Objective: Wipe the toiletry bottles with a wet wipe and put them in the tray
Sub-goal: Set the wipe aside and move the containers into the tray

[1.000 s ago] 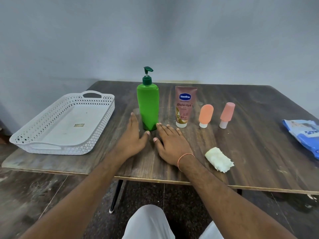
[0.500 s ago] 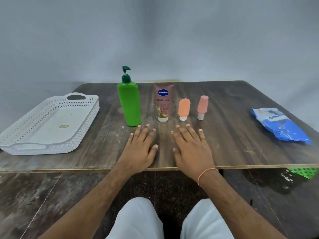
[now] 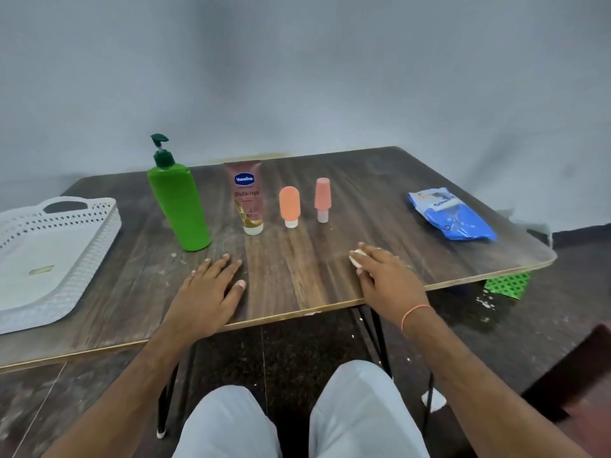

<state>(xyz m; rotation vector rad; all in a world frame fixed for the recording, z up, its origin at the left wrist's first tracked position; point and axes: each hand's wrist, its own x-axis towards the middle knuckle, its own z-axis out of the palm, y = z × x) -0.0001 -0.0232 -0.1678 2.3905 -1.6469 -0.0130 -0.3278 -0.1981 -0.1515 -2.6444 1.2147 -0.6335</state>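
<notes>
Toiletry bottles are lined up upright across the middle of the wooden table [image 3: 297, 285]: a green pump bottle [image 3: 180, 206], a pink Vaseline tube [image 3: 248, 196] standing on its cap, an orange travel bottle [image 3: 289, 206] and a pink travel bottle [image 3: 322, 198], all apart from one another. None has been placed in the white perforated tray [image 3: 99, 226], which sits at the table's left end. A crumpled white wet wipe [image 3: 356, 257] is covered by the right hand [image 3: 386, 279], whose fingers are curled over it near the front edge; only a small part of the wipe is visible. The left hand [image 3: 208, 292] is laid flat on the table with fingers spread, holding nothing. A blue wipes packet [image 3: 449, 214] lies at the far right. The step in hand is judged to be picking up the wipe. It would best be gathered fully into the palm, and the first bottle steadied by the free hand so that it is not tipped while being wiped.
</notes>
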